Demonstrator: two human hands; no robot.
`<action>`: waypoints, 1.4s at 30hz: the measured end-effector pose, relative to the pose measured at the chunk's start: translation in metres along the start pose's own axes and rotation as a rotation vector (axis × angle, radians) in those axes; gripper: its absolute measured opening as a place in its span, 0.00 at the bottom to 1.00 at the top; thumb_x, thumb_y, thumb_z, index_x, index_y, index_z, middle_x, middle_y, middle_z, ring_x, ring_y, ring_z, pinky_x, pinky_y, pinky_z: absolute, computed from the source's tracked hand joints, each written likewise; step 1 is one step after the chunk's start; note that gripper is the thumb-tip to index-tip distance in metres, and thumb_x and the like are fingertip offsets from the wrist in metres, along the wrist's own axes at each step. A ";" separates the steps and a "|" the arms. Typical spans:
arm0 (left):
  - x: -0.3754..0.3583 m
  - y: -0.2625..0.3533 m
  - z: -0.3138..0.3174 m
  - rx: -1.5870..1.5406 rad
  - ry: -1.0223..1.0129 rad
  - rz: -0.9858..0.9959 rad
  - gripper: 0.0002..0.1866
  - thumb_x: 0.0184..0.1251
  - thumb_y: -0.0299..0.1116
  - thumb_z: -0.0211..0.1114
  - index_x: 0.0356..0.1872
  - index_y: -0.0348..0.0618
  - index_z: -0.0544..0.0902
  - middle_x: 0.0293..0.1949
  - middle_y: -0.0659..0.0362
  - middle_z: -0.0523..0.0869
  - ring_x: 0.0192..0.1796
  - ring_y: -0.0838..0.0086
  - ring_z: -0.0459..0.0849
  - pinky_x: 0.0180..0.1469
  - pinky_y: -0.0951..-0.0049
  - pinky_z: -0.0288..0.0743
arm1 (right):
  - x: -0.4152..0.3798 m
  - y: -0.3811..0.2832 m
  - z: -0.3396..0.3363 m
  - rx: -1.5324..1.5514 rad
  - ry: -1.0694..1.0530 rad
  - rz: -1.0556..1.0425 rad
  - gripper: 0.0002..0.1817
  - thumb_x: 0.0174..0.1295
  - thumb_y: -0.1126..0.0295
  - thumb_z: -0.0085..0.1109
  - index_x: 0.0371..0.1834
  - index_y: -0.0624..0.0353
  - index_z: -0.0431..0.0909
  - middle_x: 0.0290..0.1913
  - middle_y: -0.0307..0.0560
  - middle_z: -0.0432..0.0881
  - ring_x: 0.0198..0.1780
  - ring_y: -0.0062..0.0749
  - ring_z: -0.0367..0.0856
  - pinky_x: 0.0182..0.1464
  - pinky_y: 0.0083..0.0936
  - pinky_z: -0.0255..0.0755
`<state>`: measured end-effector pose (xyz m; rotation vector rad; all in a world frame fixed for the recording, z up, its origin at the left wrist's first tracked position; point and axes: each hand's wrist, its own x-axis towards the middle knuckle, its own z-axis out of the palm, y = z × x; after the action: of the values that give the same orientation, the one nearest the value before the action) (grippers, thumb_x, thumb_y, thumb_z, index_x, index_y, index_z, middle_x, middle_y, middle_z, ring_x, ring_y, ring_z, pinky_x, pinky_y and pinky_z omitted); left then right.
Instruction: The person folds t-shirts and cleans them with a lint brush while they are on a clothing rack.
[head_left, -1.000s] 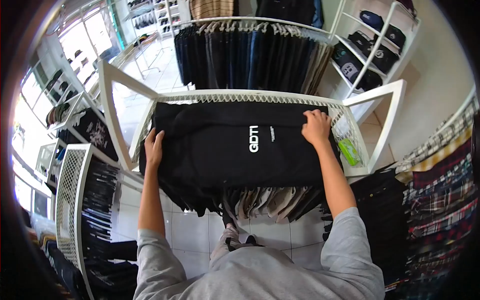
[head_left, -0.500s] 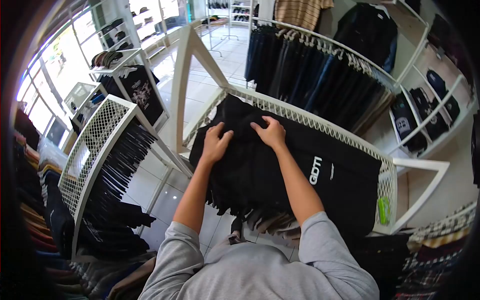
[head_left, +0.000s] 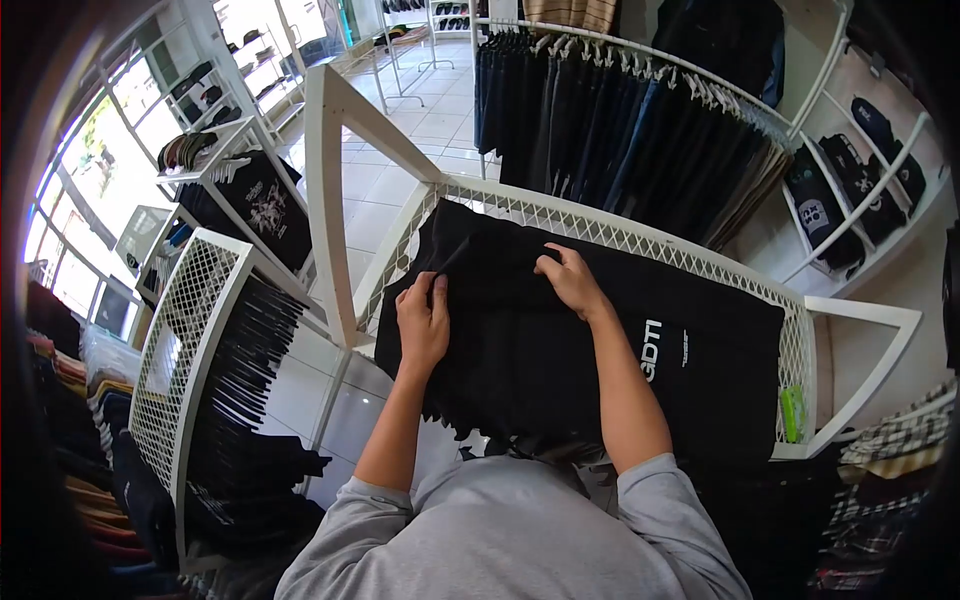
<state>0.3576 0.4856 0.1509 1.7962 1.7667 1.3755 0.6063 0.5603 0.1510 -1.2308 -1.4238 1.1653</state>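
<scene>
A black garment (head_left: pixel 530 350) with white "GDTI" lettering lies spread over the white mesh-topped rack in front of me. My left hand (head_left: pixel 423 322) is closed on its left part, thumb and fingers pinching the cloth beside a small raised fold. Farther right, near the garment's far edge, my right hand (head_left: pixel 575 283) has its fingers curled together on the fabric; how much cloth they hold is partly hidden. Wrinkles run across the cloth at the upper left, while the lettered part lies flatter.
The white rack (head_left: pixel 660 233) has an upright triangular end frame (head_left: pixel 322 200) on the left and another at right. A bright green packet (head_left: pixel 793 414) lies at its right end. Hanging trousers (head_left: pixel 600 120) line the far side. Another mesh-topped rack (head_left: pixel 190 310) with hanging black clothes stands left.
My hands have moved farther apart over the garment, the left toward me and the right to the right. The camera view has shifted slightly.
</scene>
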 end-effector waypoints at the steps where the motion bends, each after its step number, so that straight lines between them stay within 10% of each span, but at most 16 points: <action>1: 0.002 0.000 0.002 0.004 -0.012 0.003 0.17 0.82 0.43 0.58 0.49 0.37 0.83 0.32 0.47 0.86 0.40 0.51 0.84 0.54 0.56 0.73 | -0.003 -0.008 0.001 -0.120 0.023 -0.008 0.18 0.61 0.60 0.57 0.41 0.67 0.84 0.36 0.53 0.88 0.44 0.40 0.86 0.51 0.32 0.75; 3: 0.005 0.007 0.002 -0.207 0.044 -0.171 0.20 0.81 0.47 0.58 0.48 0.37 0.84 0.33 0.49 0.88 0.39 0.60 0.87 0.49 0.59 0.75 | -0.017 -0.033 0.003 -0.252 0.021 0.064 0.22 0.62 0.56 0.53 0.41 0.67 0.83 0.37 0.63 0.87 0.46 0.57 0.87 0.51 0.38 0.76; 6: 0.052 0.009 -0.007 -0.074 -0.031 -0.348 0.27 0.79 0.57 0.56 0.50 0.40 0.85 0.38 0.48 0.89 0.43 0.61 0.89 0.50 0.60 0.77 | -0.019 -0.036 0.006 -0.274 0.070 0.007 0.21 0.63 0.57 0.53 0.41 0.66 0.83 0.35 0.62 0.87 0.45 0.56 0.87 0.50 0.38 0.76; 20: 0.144 -0.056 0.047 0.309 0.099 -0.042 0.24 0.70 0.48 0.68 0.62 0.48 0.79 0.34 0.53 0.88 0.41 0.55 0.88 0.46 0.54 0.79 | -0.020 -0.033 0.005 -0.355 -0.025 0.085 0.34 0.61 0.56 0.56 0.63 0.75 0.78 0.53 0.75 0.85 0.60 0.63 0.84 0.65 0.38 0.75; 23: 0.116 0.019 -0.001 0.313 -0.062 -0.030 0.26 0.72 0.50 0.67 0.65 0.49 0.78 0.36 0.50 0.89 0.42 0.52 0.88 0.47 0.52 0.78 | -0.022 -0.025 0.009 -0.369 0.103 0.002 0.32 0.62 0.56 0.55 0.60 0.73 0.80 0.51 0.74 0.85 0.59 0.64 0.84 0.63 0.39 0.76; 30: 0.051 0.023 0.001 0.172 -0.281 0.090 0.27 0.71 0.42 0.69 0.69 0.50 0.75 0.48 0.42 0.89 0.51 0.45 0.88 0.53 0.51 0.78 | -0.024 -0.035 0.009 -0.286 0.035 -0.029 0.19 0.66 0.61 0.53 0.44 0.69 0.82 0.31 0.65 0.84 0.40 0.57 0.87 0.45 0.43 0.76; 32: 0.057 0.026 0.001 0.050 -0.154 0.152 0.27 0.70 0.38 0.69 0.68 0.49 0.76 0.46 0.43 0.89 0.50 0.46 0.87 0.54 0.52 0.78 | -0.021 -0.034 0.009 -0.246 0.159 -0.106 0.16 0.66 0.64 0.55 0.38 0.71 0.79 0.24 0.49 0.79 0.30 0.29 0.78 0.38 0.32 0.71; 33: 0.062 0.035 -0.004 0.113 -0.141 0.068 0.26 0.71 0.38 0.69 0.68 0.50 0.76 0.46 0.44 0.89 0.50 0.47 0.87 0.54 0.52 0.78 | -0.018 -0.031 0.007 -0.248 0.173 -0.083 0.15 0.65 0.64 0.57 0.39 0.68 0.79 0.28 0.60 0.83 0.34 0.53 0.85 0.42 0.43 0.74; 42: 0.078 0.040 0.011 0.269 -0.048 0.374 0.20 0.72 0.35 0.66 0.63 0.43 0.81 0.55 0.49 0.84 0.62 0.54 0.80 0.65 0.56 0.72 | -0.022 -0.020 0.023 -0.829 0.468 -0.407 0.21 0.66 0.59 0.65 0.58 0.56 0.79 0.56 0.48 0.78 0.61 0.44 0.75 0.59 0.44 0.66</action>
<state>0.3757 0.5501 0.2079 2.3808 1.7197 1.2481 0.5833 0.5353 0.1661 -1.5167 -1.7176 -0.0431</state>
